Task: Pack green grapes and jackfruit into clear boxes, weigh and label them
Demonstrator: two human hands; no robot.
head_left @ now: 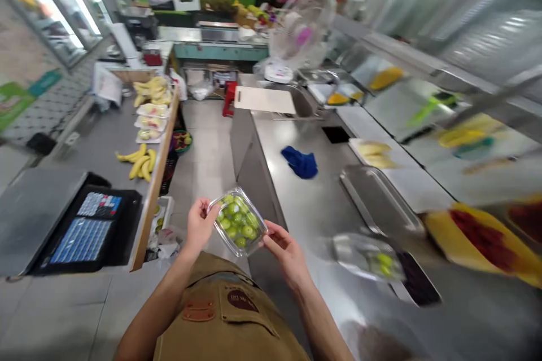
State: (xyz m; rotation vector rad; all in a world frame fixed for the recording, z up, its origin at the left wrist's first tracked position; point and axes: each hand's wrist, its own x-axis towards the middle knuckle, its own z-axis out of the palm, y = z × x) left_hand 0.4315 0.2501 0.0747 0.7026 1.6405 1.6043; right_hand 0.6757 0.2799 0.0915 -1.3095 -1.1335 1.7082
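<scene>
Between my two hands is a clear plastic container (237, 220) filled with small round green fruit, held tilted in front of my brown apron (231, 316). My left hand (201, 224) grips its left edge, thumb on top. At the lower right corner, my right hand (283, 245) pinches the rim between thumb and fingers. The kind of fruit is not certain; it looks like green grapes or small plums. On the steel counter to my right, another clear container (368, 258) with some green fruit shows blurred.
The steel counter (296, 197) at right bears a blue cloth (300, 162), a metal tray (381, 197), a white cutting board (265, 100) and a fan (296, 34). On the left counter are bananas (141, 162) and a weighing scale (84, 225). A tiled aisle (205, 141) runs between them.
</scene>
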